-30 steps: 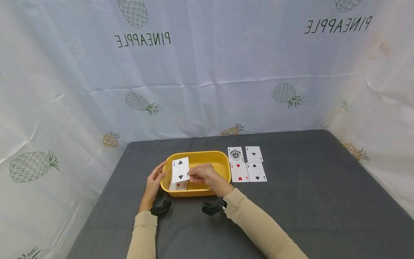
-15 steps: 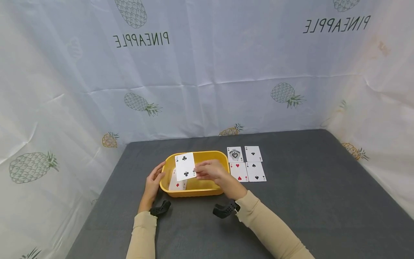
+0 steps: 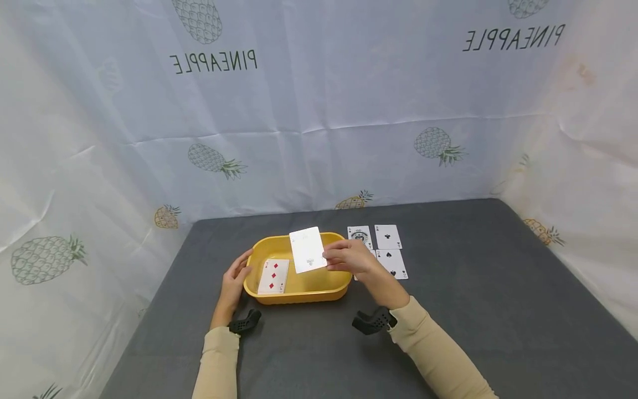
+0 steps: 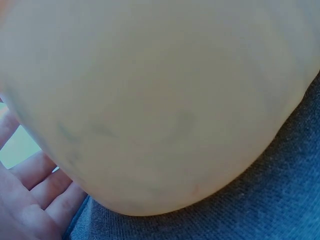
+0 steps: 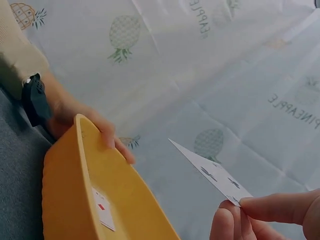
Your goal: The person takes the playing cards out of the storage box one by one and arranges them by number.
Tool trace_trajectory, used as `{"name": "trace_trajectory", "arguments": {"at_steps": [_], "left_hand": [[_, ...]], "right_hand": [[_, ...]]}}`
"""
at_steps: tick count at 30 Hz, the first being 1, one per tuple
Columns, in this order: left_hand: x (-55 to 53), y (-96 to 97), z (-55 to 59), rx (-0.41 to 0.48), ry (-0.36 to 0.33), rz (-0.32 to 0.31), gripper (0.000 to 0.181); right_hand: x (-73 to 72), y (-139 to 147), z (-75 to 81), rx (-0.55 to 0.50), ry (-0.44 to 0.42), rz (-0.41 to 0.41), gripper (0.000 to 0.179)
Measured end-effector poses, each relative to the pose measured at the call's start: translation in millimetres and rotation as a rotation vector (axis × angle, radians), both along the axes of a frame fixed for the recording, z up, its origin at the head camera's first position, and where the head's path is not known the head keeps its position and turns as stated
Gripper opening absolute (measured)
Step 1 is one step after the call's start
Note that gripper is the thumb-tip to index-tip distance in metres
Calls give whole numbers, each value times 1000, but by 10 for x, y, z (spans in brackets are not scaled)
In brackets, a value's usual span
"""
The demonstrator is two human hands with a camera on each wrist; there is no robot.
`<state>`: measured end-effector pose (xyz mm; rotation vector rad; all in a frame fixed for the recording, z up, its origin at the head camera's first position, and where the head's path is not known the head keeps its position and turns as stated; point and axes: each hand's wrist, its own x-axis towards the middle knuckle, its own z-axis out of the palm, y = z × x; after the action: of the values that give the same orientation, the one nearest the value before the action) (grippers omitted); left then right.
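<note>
Thumb and fingers of my right hand (image 3: 350,256) pinch the lower right edge of a two of clubs playing card (image 3: 306,250), tilted above the yellow tray (image 3: 304,295). Glare washes out its face in the head view; the right wrist view shows dark pips on the card (image 5: 215,175). My left hand (image 3: 234,282) grips the tray's left rim, thumb over the edge. A three of diamonds (image 3: 273,276) lies face up on cards inside the tray's left part. In the left wrist view, a large blurred pale surface covers most of the frame beside the fingers (image 4: 47,187).
Right of the tray, an ace of spades (image 3: 360,235) and an ace of clubs (image 3: 387,237) lie in a back row. Before them lie a two of spades (image 3: 390,262) and a card mostly hidden by my right hand. A pineapple-print curtain (image 3: 309,166) hangs behind the dark table (image 3: 309,354).
My right hand has lifted the two of clubs off the cards in the tray and carried it to the right, uncovering the three of diamonds. My left hand stays on the rim.
</note>
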<state>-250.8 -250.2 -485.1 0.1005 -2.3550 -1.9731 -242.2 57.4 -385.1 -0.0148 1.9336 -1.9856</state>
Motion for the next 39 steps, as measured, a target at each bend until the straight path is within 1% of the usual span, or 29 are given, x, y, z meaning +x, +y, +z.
{"name": "trace_trajectory", "arguments": {"at_steps": [6, 11, 17, 22, 27, 30, 34, 39], "left_hand": [[10, -13, -1, 4, -10, -3, 44], [-4, -29, -27, 5, -5, -6, 44], [-23, -40, -43, -7, -3, 1, 45], [-28, -34, -37, -11, -2, 2, 44], [-31, -25, -23, -6, -18, -1, 43], [-34, -27, -23, -3, -27, -3, 44], [-42, -29, -30, 6, -30, -3, 44], [-46, -27, -39, 15, -27, -3, 44]], "right_hand": [[-32, 207, 6, 17, 14, -7, 35], [-58, 386, 1, 26, 13, -57, 38], [-90, 623, -39, 93, 8, -106, 39], [-112, 836, -76, 139, 18, -130, 42], [-130, 1019, -121, 140, 6, -133, 46], [-145, 1107, -151, 117, -11, -139, 45], [-172, 1213, -194, 100, -9, -127, 46], [-203, 1352, -265, 130, -14, -104, 49]]}}
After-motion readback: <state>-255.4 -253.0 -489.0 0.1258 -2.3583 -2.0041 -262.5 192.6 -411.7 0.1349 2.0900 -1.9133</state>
